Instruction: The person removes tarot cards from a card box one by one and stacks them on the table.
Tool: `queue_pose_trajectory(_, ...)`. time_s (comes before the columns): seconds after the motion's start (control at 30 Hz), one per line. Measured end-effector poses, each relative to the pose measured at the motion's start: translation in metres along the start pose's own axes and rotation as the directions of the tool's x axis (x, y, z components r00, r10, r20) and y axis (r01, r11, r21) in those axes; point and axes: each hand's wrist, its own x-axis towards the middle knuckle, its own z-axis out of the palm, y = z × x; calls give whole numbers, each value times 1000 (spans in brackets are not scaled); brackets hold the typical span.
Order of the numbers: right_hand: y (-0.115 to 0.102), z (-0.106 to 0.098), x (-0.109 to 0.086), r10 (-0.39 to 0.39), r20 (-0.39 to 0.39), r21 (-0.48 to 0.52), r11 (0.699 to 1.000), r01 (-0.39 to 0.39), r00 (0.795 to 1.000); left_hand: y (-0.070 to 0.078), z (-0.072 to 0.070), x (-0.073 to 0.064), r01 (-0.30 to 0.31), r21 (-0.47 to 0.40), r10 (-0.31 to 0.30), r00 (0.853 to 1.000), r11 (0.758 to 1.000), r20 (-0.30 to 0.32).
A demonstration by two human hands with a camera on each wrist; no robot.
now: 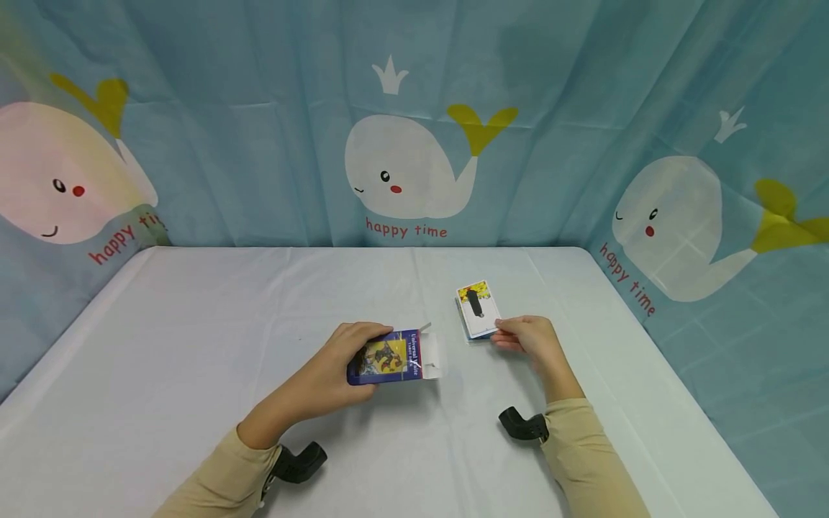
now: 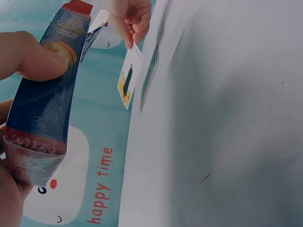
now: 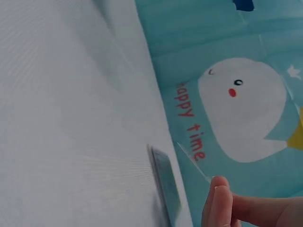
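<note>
My left hand (image 1: 340, 363) grips a dark blue tarot deck box (image 1: 385, 357), its white end flap standing open toward the right. In the left wrist view the thumb presses on one face of that box (image 2: 45, 106). My right hand (image 1: 534, 342) pinches a single card (image 1: 486, 320) by its near right corner. This card, white with a yellow and black picture, is held above a small stack of cards (image 3: 165, 184) on the table. In the left wrist view a gap shows between the pinched card (image 2: 134, 66) and the stack (image 2: 149, 80).
A white cloth covers the table (image 1: 214, 324). Behind it and at its sides hangs a blue curtain (image 1: 272, 158) with whale prints. Black curved pieces (image 1: 301, 464) are worn at both wrists, close over the cloth.
</note>
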Motion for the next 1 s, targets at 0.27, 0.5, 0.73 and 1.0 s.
queue_pose_trajectory(0.27,9,4,7,42,-22,46,998,-41,999,-1,2,-1,-18,1,18,1000,1000,-4)
queue_pose_trajectory(0.5,14,5,10,65,-29,33,997,-65,997,-1,3,-1,-16,-4,16,1000,1000,-5)
queue_pose_trajectory(0.73,17,3,11,75,-31,-36,996,-76,997,0,3,0,-15,-7,15,1000,1000,-4)
queue_pose_trajectory(1.0,16,4,9,61,-15,-128,990,-62,998,-1,2,0,-18,0,18,1000,1000,-3)
